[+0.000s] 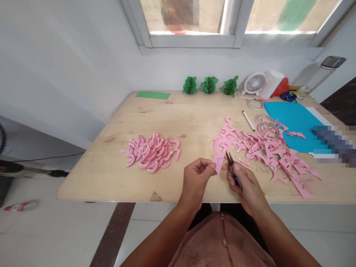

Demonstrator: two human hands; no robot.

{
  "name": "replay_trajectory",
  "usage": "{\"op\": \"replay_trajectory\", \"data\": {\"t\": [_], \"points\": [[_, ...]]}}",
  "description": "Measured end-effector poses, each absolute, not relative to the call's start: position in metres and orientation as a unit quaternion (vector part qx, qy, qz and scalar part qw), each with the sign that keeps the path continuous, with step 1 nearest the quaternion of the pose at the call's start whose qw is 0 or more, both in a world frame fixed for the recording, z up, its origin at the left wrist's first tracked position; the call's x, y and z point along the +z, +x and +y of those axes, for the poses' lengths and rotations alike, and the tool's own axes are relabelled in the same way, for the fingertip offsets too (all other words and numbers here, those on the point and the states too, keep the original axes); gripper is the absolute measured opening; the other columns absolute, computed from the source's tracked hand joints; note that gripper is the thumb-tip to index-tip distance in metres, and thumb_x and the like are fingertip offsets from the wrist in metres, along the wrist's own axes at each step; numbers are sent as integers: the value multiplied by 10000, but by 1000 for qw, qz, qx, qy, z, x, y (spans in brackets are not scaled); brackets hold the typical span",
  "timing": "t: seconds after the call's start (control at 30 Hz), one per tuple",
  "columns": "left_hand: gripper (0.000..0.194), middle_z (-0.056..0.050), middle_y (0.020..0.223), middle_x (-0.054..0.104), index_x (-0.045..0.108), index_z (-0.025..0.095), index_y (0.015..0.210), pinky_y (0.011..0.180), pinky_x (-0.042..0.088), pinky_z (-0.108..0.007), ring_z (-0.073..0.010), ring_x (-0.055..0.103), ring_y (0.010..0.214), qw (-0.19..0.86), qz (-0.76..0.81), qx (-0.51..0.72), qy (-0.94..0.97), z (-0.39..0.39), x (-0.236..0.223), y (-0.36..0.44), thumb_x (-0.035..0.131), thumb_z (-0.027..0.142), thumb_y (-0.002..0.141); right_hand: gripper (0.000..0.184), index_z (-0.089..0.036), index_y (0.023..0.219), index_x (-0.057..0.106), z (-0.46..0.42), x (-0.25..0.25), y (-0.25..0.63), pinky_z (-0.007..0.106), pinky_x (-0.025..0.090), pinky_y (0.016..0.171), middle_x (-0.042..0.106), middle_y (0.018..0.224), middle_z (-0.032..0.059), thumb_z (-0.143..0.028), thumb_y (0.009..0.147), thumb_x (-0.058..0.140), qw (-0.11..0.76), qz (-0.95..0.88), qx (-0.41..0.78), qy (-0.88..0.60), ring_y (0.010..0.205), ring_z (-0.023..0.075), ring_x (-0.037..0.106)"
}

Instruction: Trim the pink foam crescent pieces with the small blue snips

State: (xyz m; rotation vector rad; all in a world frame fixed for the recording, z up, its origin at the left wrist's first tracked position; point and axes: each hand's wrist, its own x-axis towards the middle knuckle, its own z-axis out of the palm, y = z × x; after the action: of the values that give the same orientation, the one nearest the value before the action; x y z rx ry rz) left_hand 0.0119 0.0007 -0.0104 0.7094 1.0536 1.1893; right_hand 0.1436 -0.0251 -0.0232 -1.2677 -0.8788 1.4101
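Between thumb and fingers, my left hand pinches a piece of pink paper near the table's front edge. My right hand is wrapped round small dark thread snips, whose two pointed blades stand slightly apart, just right of that paper. Beyond the hands lies a heap of pink paper offcuts, spreading to the right. Off to the left sits a pile of curved pink paper cutouts, some with small white spots. The lower fingers of both hands are partly hidden.
Three green paper figures stand along the wall, with a green paper strip to their left. A white fan, tape rolls, a white pen and blue sheets occupy the right side of the wooden table.
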Motion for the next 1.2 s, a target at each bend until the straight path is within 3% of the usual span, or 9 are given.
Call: {"op": "replay_trajectory", "data": {"t": [0.43, 1.2], "points": [[91, 11, 560, 606, 638, 136, 610, 609, 427, -229, -97, 522, 551, 644, 471, 515, 314, 1, -5, 20, 690, 199, 650, 350, -161, 775, 588, -45, -35, 136, 217, 100, 406, 346, 501, -73, -493, 868, 526, 493, -330, 638, -490, 436, 58, 199], [100, 7, 530, 605, 638, 140, 588, 585, 439, -238, -101, 527, 522, 643, 482, 506, 313, 1, -4, 24, 694, 210, 632, 375, -167, 765, 583, -46, -38, 137, 216, 105, 407, 343, 482, -76, -530, 844, 534, 488, -321, 632, -509, 430, 65, 186]]}}
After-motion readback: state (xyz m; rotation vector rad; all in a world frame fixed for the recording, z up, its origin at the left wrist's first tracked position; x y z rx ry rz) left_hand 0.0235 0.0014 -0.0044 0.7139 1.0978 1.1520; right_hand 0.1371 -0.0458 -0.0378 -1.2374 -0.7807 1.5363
